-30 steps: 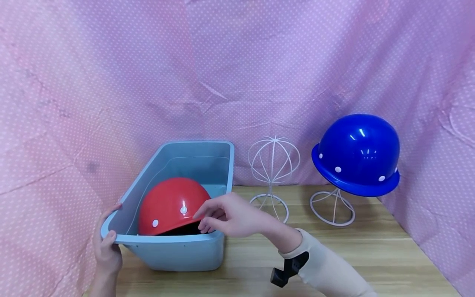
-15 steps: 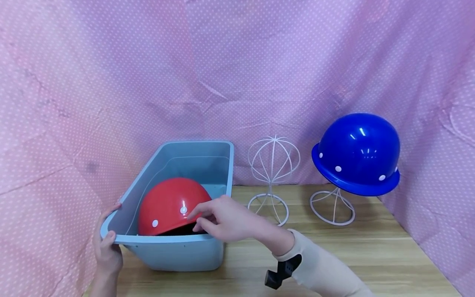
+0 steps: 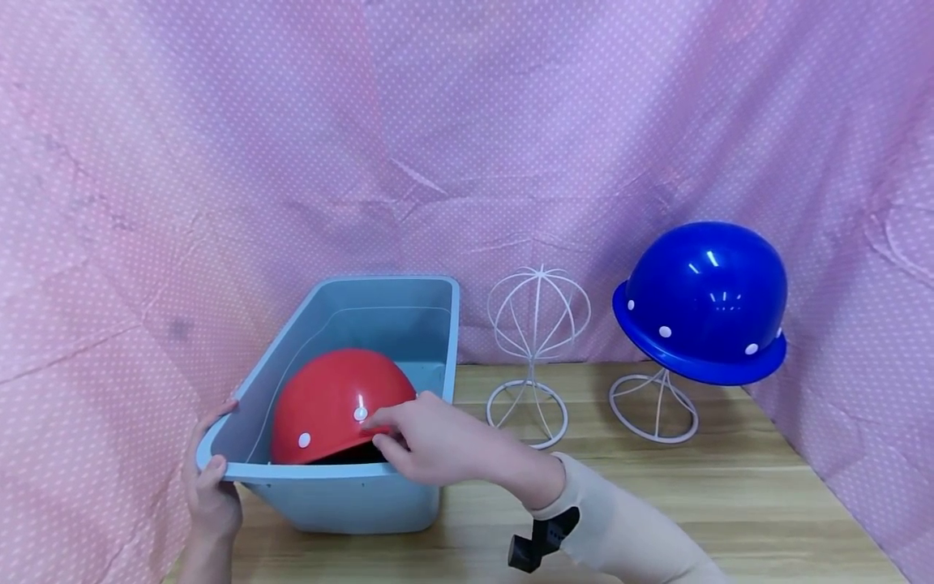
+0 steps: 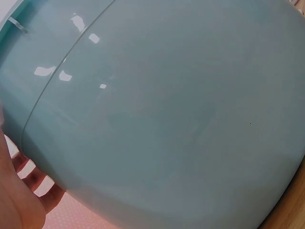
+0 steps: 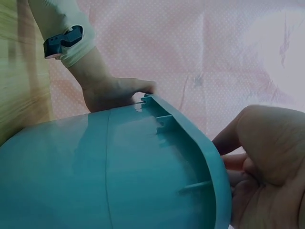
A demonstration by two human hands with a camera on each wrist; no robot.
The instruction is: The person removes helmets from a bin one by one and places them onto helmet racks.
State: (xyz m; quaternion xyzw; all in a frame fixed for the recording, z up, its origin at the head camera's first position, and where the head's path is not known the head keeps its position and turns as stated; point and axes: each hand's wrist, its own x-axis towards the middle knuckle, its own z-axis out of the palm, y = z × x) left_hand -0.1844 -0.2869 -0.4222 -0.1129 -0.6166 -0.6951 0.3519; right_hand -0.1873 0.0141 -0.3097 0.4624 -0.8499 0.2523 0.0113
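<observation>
Pink dotted cloth (image 3: 467,122) on back and sides, wood table (image 3: 657,503) below. Left hand (image 3: 212,483) grips the near-left rim corner of the blue-grey bin (image 3: 328,473). Red helmet (image 3: 328,397) is in the bin, tilted, brim rising rightward; more room toward the far wall than the near edge. Right hand (image 3: 441,442) bent-fingered at the brim, can't tell if pinching. White wire stand (image 3: 532,362) near the right rim; blue helmet (image 3: 708,292) farther right.
</observation>
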